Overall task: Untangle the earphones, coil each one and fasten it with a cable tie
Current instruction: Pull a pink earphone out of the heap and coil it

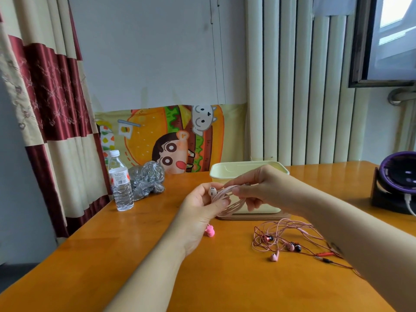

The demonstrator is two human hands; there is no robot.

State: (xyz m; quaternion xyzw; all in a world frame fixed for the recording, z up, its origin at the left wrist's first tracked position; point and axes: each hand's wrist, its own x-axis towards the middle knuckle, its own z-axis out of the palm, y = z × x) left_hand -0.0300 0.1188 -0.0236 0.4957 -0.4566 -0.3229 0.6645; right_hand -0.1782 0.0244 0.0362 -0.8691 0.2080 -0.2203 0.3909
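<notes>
My left hand [202, 207] holds a coil of pale pink earphone cable [227, 200], its white earbud [212, 191] poking up by the thumb. My right hand [258, 188] pinches the cable loops from the right, above the table. A pink cable tie [209, 230] lies on the wooden table [157, 255] just under my left wrist. To the right lies a loose tangle of pink and red earphones [292, 239], with several buds and plugs, partly hidden under my right forearm.
A pale yellow box [227, 171] stands behind my hands on a brown lid. A water bottle [120, 181] and a crumpled grey plastic bag [147, 176] sit at the back left. A purple and black fan [396, 183] stands at the right edge.
</notes>
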